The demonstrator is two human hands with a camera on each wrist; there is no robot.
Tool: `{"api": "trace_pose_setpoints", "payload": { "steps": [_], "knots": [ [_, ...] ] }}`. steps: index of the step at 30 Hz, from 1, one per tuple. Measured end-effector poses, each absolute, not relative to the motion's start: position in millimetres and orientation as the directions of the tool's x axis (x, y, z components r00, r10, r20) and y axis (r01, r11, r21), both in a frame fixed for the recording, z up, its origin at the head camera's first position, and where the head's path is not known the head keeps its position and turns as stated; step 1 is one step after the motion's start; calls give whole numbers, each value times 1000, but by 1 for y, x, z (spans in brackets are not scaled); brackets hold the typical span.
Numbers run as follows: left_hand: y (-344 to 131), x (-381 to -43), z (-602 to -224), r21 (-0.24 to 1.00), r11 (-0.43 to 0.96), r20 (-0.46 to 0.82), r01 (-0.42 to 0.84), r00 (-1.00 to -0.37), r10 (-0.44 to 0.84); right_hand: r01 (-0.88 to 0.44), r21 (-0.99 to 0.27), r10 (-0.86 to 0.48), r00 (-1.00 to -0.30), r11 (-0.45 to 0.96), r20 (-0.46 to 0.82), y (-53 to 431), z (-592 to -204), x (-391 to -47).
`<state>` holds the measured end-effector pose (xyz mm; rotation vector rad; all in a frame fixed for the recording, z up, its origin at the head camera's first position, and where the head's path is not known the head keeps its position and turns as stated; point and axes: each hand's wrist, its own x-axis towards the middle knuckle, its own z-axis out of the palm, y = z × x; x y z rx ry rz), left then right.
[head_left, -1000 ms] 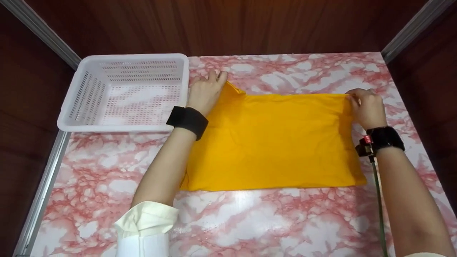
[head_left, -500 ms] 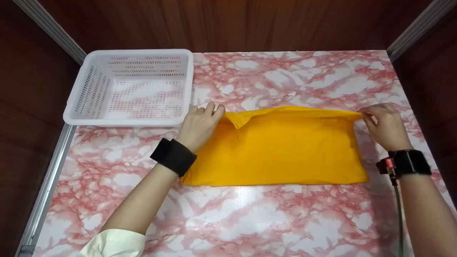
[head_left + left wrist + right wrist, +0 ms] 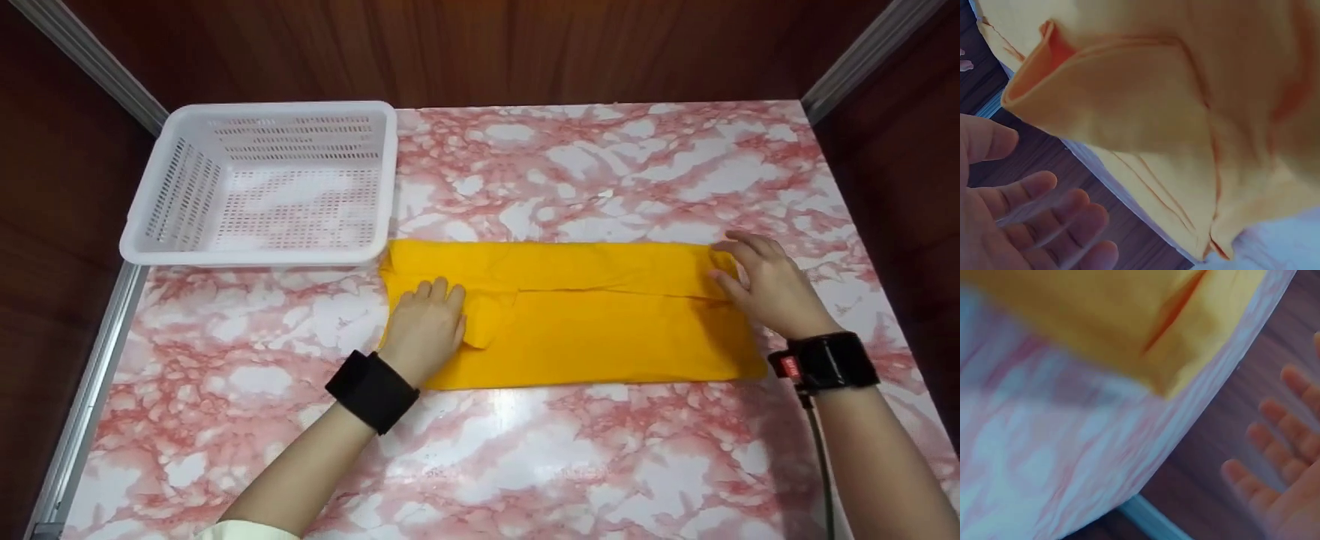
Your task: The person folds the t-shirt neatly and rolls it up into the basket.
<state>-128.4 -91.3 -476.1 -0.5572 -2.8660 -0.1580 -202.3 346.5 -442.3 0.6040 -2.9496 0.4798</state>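
A folded yellow garment (image 3: 600,337) lies in a long flat strip on the table, its far part turned over toward the person. My left hand (image 3: 424,330) is over its left part, beside a small loose flap (image 3: 480,322). In the left wrist view, the left fingers (image 3: 1081,216) are spread apart, clear of a sleeve-like fold with an open end. At the garment's far right corner is my right hand (image 3: 776,281), fingers loosely bent. The right wrist view shows the right fingers (image 3: 1272,450) extended with nothing between them.
A white perforated plastic basket (image 3: 386,187) stands at the back left, close to the garment's far left corner. The table (image 3: 525,465) has a pink and white marbled top. Dark wood panels (image 3: 480,52) enclose its back and sides. A cable (image 3: 825,465) runs from the right wrist.
The garment's far edge was raised and brought toward the person, then laid over the near part. Both hands have come nearer the person and let go of that edge.
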Motion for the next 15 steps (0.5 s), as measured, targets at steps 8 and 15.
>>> {"api": "trace_pose_setpoints", "payload": {
  "steps": [8,15],
  "knots": [
    [-73,-148,-492,228,933,-179,280,-929,323,-350,-326,-416,-895,878,-160,303,-469,-219],
    [-76,-142,-495,286,907,-304,309,-868,391,-318,-313,-420,-836,895,-354,294,-488,-227]
  ]
}}
